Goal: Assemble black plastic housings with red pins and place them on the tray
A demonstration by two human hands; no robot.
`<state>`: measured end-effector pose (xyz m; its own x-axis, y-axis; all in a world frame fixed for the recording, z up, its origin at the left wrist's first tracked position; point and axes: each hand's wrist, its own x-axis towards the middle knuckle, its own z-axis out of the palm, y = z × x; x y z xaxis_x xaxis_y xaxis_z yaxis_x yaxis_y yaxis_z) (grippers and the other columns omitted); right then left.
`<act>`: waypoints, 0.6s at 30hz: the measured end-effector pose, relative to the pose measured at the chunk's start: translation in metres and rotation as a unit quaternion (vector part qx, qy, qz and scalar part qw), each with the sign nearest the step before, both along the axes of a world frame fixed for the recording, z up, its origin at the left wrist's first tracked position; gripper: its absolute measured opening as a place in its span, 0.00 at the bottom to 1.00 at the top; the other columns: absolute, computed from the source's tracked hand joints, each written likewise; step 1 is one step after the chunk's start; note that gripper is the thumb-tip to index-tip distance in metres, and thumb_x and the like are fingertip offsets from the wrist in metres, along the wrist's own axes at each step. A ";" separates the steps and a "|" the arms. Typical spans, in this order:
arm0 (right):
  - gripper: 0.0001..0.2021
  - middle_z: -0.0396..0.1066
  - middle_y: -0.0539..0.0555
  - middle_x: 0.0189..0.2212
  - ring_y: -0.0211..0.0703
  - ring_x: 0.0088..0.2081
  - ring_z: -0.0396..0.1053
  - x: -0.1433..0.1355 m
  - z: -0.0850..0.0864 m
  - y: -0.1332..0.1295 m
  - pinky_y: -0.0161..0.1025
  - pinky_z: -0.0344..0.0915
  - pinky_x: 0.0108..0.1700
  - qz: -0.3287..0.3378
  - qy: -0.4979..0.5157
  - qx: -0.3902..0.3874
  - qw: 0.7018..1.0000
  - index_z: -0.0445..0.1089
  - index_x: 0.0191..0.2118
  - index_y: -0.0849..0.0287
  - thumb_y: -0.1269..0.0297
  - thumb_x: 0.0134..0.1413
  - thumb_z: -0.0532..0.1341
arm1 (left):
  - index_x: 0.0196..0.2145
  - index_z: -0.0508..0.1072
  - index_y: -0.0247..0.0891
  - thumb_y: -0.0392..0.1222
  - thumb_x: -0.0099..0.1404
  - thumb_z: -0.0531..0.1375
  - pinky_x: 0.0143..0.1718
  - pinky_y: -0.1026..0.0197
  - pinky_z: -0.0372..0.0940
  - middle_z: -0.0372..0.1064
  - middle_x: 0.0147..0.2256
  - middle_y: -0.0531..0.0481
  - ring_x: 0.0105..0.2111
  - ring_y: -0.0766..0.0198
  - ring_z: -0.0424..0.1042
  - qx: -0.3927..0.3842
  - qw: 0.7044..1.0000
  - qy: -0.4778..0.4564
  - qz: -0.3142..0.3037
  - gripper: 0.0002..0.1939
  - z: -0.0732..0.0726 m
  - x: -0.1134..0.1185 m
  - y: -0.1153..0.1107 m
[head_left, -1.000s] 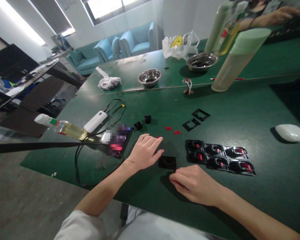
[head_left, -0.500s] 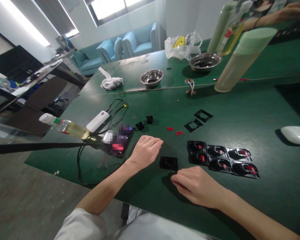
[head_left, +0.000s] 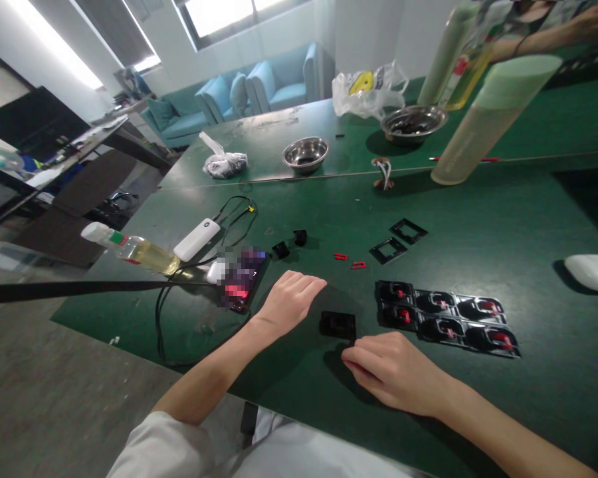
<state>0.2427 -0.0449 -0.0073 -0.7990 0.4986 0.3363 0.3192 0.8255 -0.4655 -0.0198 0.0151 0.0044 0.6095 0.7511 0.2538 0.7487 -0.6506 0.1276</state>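
Observation:
A black rectangular plastic piece (head_left: 337, 325) lies on the green table between my two hands. My left hand (head_left: 292, 300) is up and to the left of it, apart from it, with the fingers pressed together and bent down; their undersides are hidden. My right hand (head_left: 391, 368) is curled in a pinch at the piece's lower right corner, where a small dark bit shows by the fingertips. What either pinch holds is hidden. Beyond my hands are two small red clips (head_left: 359, 265), two thin black square frames (head_left: 389, 250) and two small black blocks (head_left: 280, 250).
Right of my hands sits a group of black housings with red parts (head_left: 446, 326). A phone (head_left: 249, 279), cables, a power bank (head_left: 197, 240) and a lying bottle (head_left: 147, 255) are left. Behind stand steel bowls (head_left: 305, 156) and a tall bottle (head_left: 493, 119). Another person's arm shows top right.
The view has shifted slightly, so the table things sit a little further right. Both hands keep nearly the same pose around the black piece.

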 end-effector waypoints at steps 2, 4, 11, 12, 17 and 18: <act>0.12 0.71 0.50 0.27 0.38 0.27 0.64 0.000 0.000 0.000 0.39 0.53 0.31 0.001 0.003 0.000 1.000 0.72 0.40 0.59 0.71 0.73 0.52 | 0.54 0.76 0.39 0.31 0.76 0.50 0.48 0.51 0.70 0.80 0.48 0.44 0.44 0.56 0.76 0.001 1.000 0.000 0.001 0.18 0.000 0.000 0.000; 0.12 0.71 0.50 0.27 0.38 0.27 0.64 0.000 0.001 0.000 0.39 0.53 0.31 0.002 0.005 0.000 1.000 0.72 0.40 0.59 0.71 0.74 0.52 | 0.55 0.76 0.38 0.31 0.76 0.49 0.47 0.51 0.70 0.80 0.47 0.44 0.43 0.56 0.77 0.004 1.000 0.004 0.001 0.18 0.000 0.000 0.000; 0.10 0.72 0.50 0.28 0.39 0.28 0.66 0.001 0.001 0.000 0.40 0.53 0.31 0.004 0.003 -0.004 1.000 0.71 0.42 0.59 0.71 0.74 0.53 | 0.56 0.74 0.37 0.30 0.76 0.50 0.48 0.53 0.71 0.79 0.48 0.44 0.44 0.57 0.76 0.012 1.000 0.021 -0.004 0.18 0.001 0.001 0.000; 0.10 0.72 0.50 0.28 0.39 0.28 0.66 0.001 0.001 0.000 0.40 0.54 0.31 0.005 0.004 -0.005 1.000 0.71 0.43 0.59 0.71 0.74 0.53 | 0.56 0.74 0.37 0.30 0.76 0.50 0.48 0.53 0.71 0.79 0.47 0.44 0.44 0.57 0.76 0.013 1.000 0.025 -0.003 0.18 0.001 0.001 0.000; 0.10 0.72 0.50 0.29 0.39 0.28 0.67 0.001 0.000 -0.001 0.40 0.54 0.31 0.010 0.007 -0.010 1.000 0.71 0.43 0.59 0.71 0.74 0.53 | 0.57 0.73 0.36 0.31 0.75 0.52 0.46 0.53 0.72 0.78 0.44 0.44 0.42 0.57 0.76 0.025 0.999 0.032 -0.004 0.17 -0.001 0.000 -0.001; 0.10 0.72 0.50 0.29 0.39 0.28 0.67 0.001 0.000 -0.001 0.40 0.54 0.31 0.010 0.008 -0.011 1.000 0.71 0.43 0.59 0.72 0.74 0.53 | 0.57 0.73 0.35 0.31 0.75 0.52 0.47 0.54 0.72 0.78 0.44 0.44 0.42 0.57 0.76 0.027 0.999 0.026 -0.006 0.17 -0.001 0.000 -0.001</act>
